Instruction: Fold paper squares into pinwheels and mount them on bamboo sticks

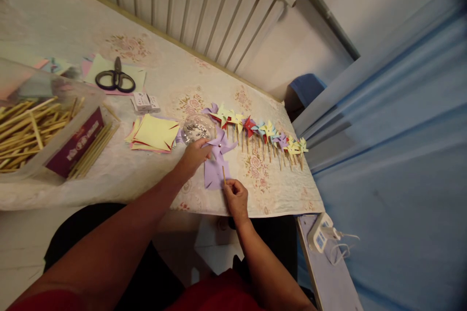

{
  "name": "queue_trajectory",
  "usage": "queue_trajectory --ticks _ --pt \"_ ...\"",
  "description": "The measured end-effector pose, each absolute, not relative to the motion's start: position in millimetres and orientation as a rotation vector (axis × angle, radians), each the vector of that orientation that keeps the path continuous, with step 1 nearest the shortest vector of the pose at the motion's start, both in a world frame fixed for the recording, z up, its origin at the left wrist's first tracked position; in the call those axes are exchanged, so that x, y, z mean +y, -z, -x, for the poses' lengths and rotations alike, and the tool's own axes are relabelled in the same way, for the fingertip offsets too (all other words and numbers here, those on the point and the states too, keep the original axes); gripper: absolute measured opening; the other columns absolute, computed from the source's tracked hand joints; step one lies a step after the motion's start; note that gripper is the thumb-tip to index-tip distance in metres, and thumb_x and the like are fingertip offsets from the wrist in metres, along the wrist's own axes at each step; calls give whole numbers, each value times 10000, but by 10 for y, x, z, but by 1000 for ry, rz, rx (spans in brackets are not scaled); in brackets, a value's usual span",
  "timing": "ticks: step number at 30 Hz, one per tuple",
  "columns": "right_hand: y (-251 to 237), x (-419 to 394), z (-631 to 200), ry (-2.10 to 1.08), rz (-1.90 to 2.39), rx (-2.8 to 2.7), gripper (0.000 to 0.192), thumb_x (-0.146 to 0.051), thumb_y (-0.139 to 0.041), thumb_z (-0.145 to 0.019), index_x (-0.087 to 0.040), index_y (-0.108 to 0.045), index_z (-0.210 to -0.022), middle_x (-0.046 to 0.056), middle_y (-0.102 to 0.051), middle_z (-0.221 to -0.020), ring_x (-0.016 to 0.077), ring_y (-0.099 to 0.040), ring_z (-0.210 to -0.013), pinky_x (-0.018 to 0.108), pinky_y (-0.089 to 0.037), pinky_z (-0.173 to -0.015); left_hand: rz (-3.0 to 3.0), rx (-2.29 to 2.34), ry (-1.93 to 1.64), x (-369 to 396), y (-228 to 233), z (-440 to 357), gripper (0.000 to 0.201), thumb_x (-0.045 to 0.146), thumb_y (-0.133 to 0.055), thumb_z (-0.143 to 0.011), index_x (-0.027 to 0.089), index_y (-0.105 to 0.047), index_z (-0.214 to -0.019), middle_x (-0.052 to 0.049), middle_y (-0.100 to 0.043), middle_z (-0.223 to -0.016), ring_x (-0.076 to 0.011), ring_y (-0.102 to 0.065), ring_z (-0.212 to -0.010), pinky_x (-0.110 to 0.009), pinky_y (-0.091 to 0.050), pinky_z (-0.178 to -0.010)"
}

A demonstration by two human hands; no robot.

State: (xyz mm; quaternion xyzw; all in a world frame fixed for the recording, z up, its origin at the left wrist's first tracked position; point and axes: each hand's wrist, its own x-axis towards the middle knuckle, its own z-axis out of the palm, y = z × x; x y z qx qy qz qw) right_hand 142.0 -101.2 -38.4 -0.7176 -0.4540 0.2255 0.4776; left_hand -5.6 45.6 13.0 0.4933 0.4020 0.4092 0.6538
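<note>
The purple paper pinwheel lay near the front edge of the table, just ahead of a row of finished pinwheels that ran toward the table's right end. The left hand pressed its fingertips on the pinwheel's centre, where a small shiny pin head showed; the fingers were bent down onto the paper, not clenched. The right hand pinched the lower end of a thin wooden stick that stood up against the pinwheel's back, thumb and forefinger closed on it. Open cloth lay to the right of the hands, up to the table's corner.

A clear round plastic container of small metal pieces sat just beside the left hand, touching the pinwheel's upper edge. Left of it lay a stack of yellow and pink cut paper squares, then a clear plastic tub full of wooden sticks. Black-handled scissors rested on paper sheets farther back. The table wore a pale, quilted, floral cloth. Behind it stood a white slatted rail; a blue curtain hung on the right.
</note>
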Motion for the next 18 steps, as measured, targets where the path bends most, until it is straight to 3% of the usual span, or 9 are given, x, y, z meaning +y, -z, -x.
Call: queue_trajectory --ticks 6,18 --pt "405 -1014 -1436 -560 1752 -1118 191 -360 -630 -754 -179 -692 -758 -23 -568 -622 124 -453 -593 240 -375 -565 -1051 903 -1013 435 -203 58 132 276 -638 -655 173 -557 -668 54 -468 -536 -80 -404 -505 -213 -305 -503" --pt "372 -1014 -1420 -588 1738 -1092 169 -342 -630 -742 -181 -682 -752 -30 -545 -620 123 -438 -592 249 -372 -581 -1025 850 -1062 423 -212 18 188 258 -635 -620 155 -628 -777 52 -507 -580 -83 -410 -519 -216 -312 -515"
